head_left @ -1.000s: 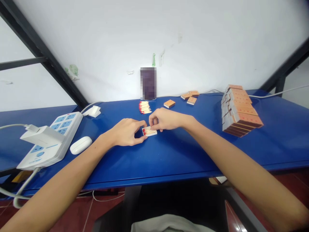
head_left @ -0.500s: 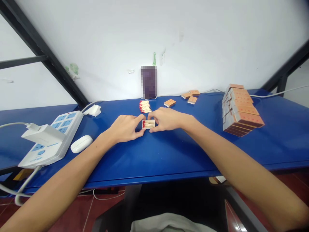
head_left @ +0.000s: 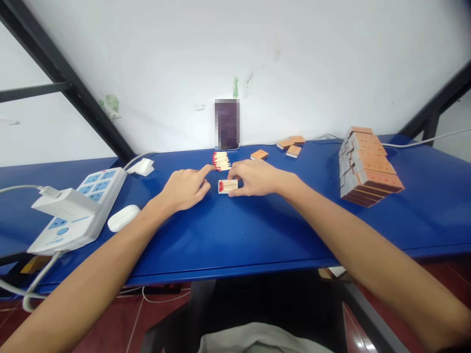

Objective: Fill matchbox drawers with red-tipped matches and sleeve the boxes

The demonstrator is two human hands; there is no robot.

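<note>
Matchbox tray [head_left: 223, 191], lined with red-tipped matches [head_left: 230, 185], is pinched at its right end between thumb and fingers of the right hand [head_left: 254, 177], on the blue desk [head_left: 228, 235]. The left hand [head_left: 186, 189] is loosely spread, nothing seen in its grip, its forefinger directed at the loose match pile [head_left: 221, 161] just beyond. Four matchboxes [head_left: 293, 151] are scattered behind; more are heaped in a stack [head_left: 375, 164] at right.

Flat white tray [head_left: 224, 192] of red-headed matches [head_left: 229, 185], matchstick pile [head_left: 222, 161] beyond.

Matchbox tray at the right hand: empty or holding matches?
Holding matches: red heads and pale sticks show inside the tray, held by the right hand. How deep, cannot tell.
</note>
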